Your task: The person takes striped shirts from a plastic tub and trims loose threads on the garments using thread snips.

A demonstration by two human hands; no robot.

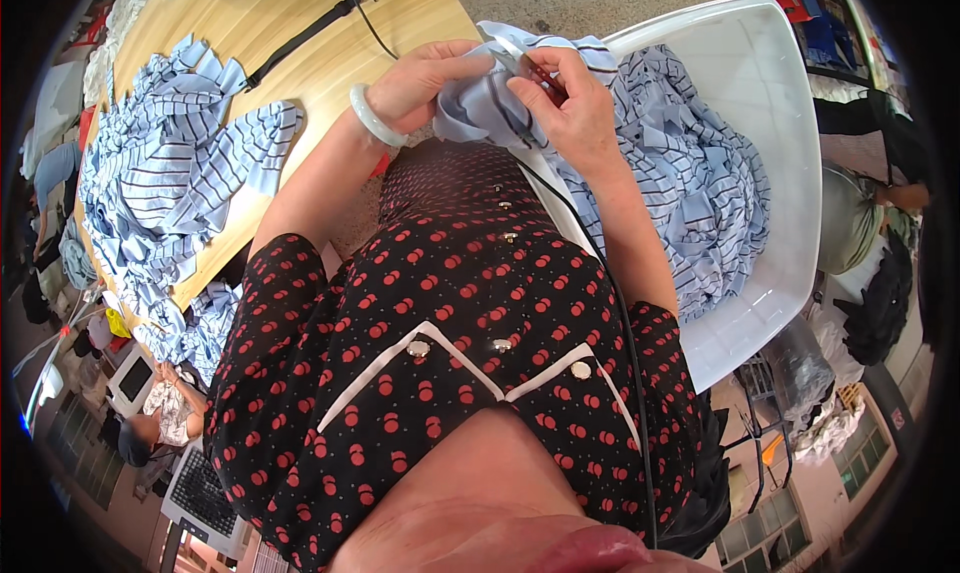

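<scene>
My left hand (432, 81) pinches a piece of light blue cloth with dark stripes (475, 108), held up in front of my body. A pale bangle (374, 119) circles my left wrist. Close beside it, my right hand (572, 108) is closed around a small cutting tool (543, 77) with a dark red handle and a silvery blade. The blade lies against the cloth between my two hands. My grip hides part of the tool, so its exact kind does not show.
Striped blue garments (170, 148) lie heaped on a wooden table (330, 33) at left. A white plastic tub (790, 173) on the right holds more striped cloth (690, 183). A black cord (612, 283) runs down my front. Another person (172, 413) sits at lower left.
</scene>
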